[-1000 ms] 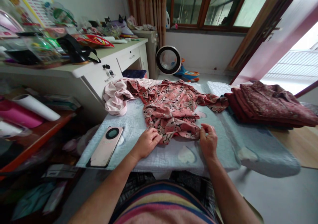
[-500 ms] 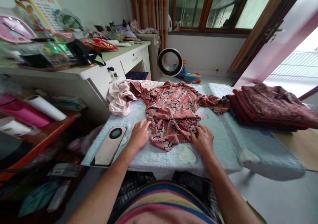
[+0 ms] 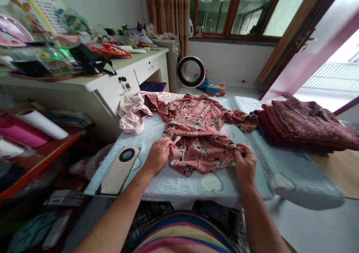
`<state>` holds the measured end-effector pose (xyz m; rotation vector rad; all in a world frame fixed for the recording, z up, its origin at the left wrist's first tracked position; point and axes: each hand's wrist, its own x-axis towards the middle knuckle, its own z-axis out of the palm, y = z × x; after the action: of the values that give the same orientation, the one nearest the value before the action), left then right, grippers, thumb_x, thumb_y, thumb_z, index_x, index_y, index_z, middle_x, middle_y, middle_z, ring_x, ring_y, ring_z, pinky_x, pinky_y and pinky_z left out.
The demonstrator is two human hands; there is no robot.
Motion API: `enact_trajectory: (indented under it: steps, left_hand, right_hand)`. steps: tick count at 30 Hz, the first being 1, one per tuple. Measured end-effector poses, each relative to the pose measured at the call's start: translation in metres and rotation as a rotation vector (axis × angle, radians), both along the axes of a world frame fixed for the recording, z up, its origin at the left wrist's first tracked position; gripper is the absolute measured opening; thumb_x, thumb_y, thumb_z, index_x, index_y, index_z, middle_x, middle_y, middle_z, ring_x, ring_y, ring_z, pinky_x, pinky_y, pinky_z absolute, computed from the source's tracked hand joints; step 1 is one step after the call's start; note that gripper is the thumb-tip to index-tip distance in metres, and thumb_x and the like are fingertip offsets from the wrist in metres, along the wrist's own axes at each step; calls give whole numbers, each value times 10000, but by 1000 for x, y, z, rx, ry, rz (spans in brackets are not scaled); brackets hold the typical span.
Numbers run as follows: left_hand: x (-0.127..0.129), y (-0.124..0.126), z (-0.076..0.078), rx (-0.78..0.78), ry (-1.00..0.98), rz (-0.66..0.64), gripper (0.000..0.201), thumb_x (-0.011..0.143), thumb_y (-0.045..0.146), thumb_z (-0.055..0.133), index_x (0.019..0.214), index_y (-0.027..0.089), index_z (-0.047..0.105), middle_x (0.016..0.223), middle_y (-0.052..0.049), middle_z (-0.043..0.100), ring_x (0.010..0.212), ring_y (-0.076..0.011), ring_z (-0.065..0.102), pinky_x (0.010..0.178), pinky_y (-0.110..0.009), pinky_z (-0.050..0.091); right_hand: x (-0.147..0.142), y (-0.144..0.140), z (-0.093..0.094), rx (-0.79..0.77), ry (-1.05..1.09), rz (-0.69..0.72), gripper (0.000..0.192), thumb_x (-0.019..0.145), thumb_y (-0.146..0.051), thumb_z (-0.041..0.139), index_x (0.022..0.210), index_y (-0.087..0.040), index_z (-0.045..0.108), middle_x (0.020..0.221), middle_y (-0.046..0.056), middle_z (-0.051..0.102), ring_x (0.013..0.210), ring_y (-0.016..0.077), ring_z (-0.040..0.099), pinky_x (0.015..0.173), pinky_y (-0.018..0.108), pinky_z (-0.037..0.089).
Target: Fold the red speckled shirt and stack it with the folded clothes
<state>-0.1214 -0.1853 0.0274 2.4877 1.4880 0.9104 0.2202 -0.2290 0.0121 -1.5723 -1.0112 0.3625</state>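
A rust-pink patterned blouse point(image 3: 196, 114) lies spread on the pale blue padded cover point(image 3: 179, 185), its sleeves out to both sides and its hem toward me. My left hand point(image 3: 159, 151) pinches the blouse's lower left edge. On the other side, my right hand point(image 3: 245, 161) grips the lower right edge between thumb and fingers. The cloth between both hands is drawn wide, with folds across the waist. Left of my left hand lies a phone point(image 3: 119, 170), back side up, with a round dark camera ring.
A pale pink garment point(image 3: 133, 113) lies crumpled at the far left of the cover. Folded dark red clothes point(image 3: 305, 124) are stacked on the right. A cluttered desk point(image 3: 84, 82) stands at left, and a round-framed object point(image 3: 191, 71) stands beyond the table.
My right hand has moved right, pulling the hem's right corner outward and widening the lower part of the blouse. My left hand has closed on the left edge.
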Motion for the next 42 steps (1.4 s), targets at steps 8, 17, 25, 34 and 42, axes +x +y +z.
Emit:
enact_trajectory:
  steps: [8, 17, 25, 34, 42]
  left_hand:
    - [-21, -1, -2, -2, 134, 299, 204, 891, 148, 441, 929, 198, 635, 907, -85, 654, 896, -257, 619, 835, -376, 474]
    - [34, -46, 11, -109, 83, -294, 338, 836, 261, 621, 1174, 244, 620, 1291, -86, 587, 1230, -290, 497, 1078, -477, 375]
    - [37, -36, -1, -217, 138, -280, 346, 761, 0, 464, 955, 210, 657, 965, -60, 666, 942, -225, 592, 860, -361, 474]
    - [-35, -29, 42, -369, 7, -140, 230, 741, 98, 434, 764, 216, 630, 853, -16, 652, 843, -182, 619, 800, -293, 476]
    - [-47, 14, 17, -287, 33, 184, 312, 823, 389, 539, 1036, 190, 651, 1170, -107, 646, 1141, -271, 579, 1051, -427, 422]
  right_hand:
    - [55, -3, -12, -125, -88, -126, 318, 696, -257, 513, 934, -179, 709, 848, 48, 700, 777, 213, 615, 734, 318, 484]
    - [45, -3, -13, 20, -263, -41, 249, 819, -374, 537, 830, -188, 700, 939, 82, 671, 922, 238, 603, 900, 389, 467]
    - [37, -14, -3, 190, -386, 6, 213, 864, -355, 554, 838, -205, 702, 1048, 92, 689, 1083, 264, 590, 1010, 451, 435]
    - [-2, -33, 22, -110, -316, 561, 239, 881, -303, 512, 888, -213, 734, 843, 33, 741, 797, 206, 669, 749, 303, 501]
    - [-17, -25, 54, -369, -311, 1012, 288, 918, -368, 508, 1022, -213, 727, 903, 23, 737, 768, 175, 661, 688, 264, 504]
